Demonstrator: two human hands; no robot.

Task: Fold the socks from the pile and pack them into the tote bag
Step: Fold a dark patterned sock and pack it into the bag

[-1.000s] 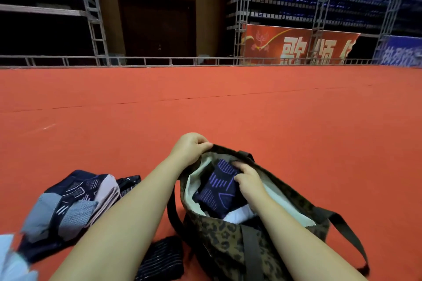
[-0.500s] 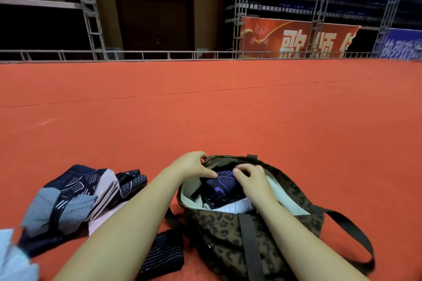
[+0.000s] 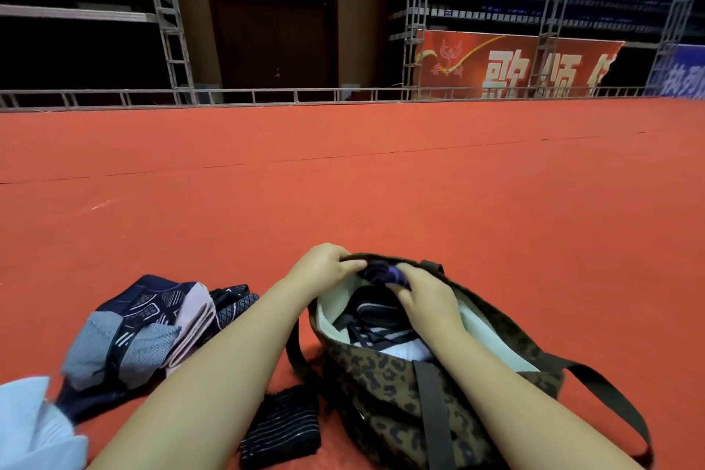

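tote bag: leopard print, pale lining, dark straps, mouth open, sitting on the red carpet.
bag contents: dark folded socks with light stripes over something white; can't count pairs.
left hand: at the bag's far rim, fingers curled, pinching the navy-purple sock at the mouth.
right hand: inside the mouth, fingers curled on the same sock from the other side. Hands close together, sock between them.
sock in hand: bunched up, sits at the top of the opening, above the packed ones.
sock pile: left of the bag on the carpet, navy, grey, pink patterned.
folded dark striped sock: just beside the bag's near-left side.
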